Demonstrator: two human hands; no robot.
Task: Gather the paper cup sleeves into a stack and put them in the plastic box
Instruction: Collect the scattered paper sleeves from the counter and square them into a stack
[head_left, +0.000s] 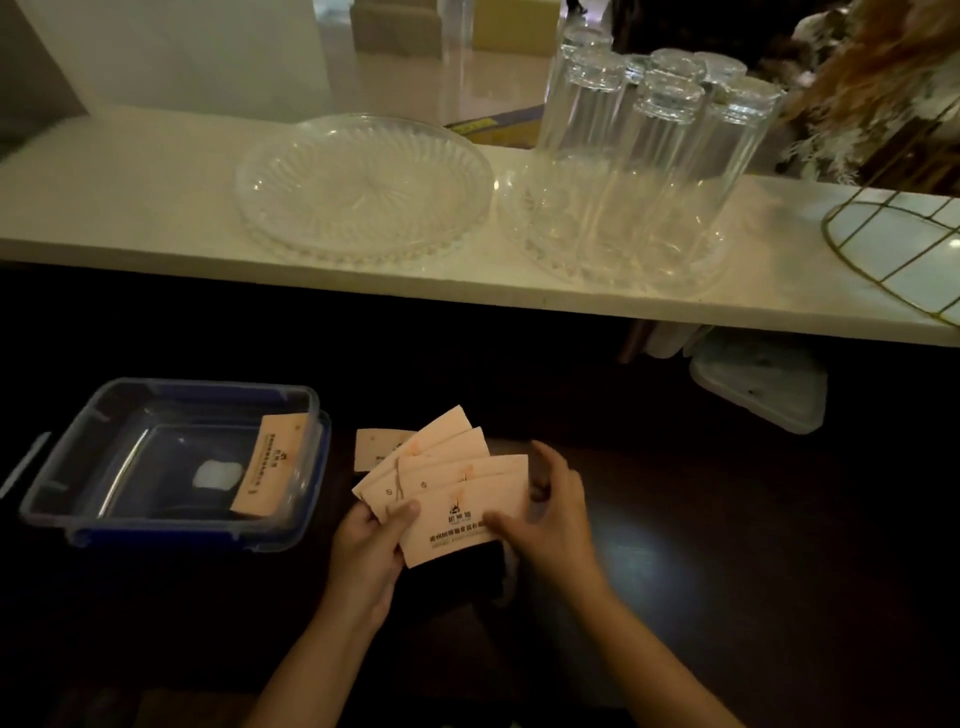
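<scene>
While fanned in both hands, pale peach paper cup sleeves (447, 499) pointed long edges up-left; left hand (371, 540) pinching, right hand (545, 512) loosely cupping; clear blue-rimmed plastic box (104, 512) just left, nearer left hand.

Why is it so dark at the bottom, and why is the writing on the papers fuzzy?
In the head view, light falls on the white counter and glints off the upturned glasses, while the dark surface below stays dim; the fanned sleeves, between left hand and right hand, look soft and slightly blurred; wide-angle bending curves the counter edge.
</scene>
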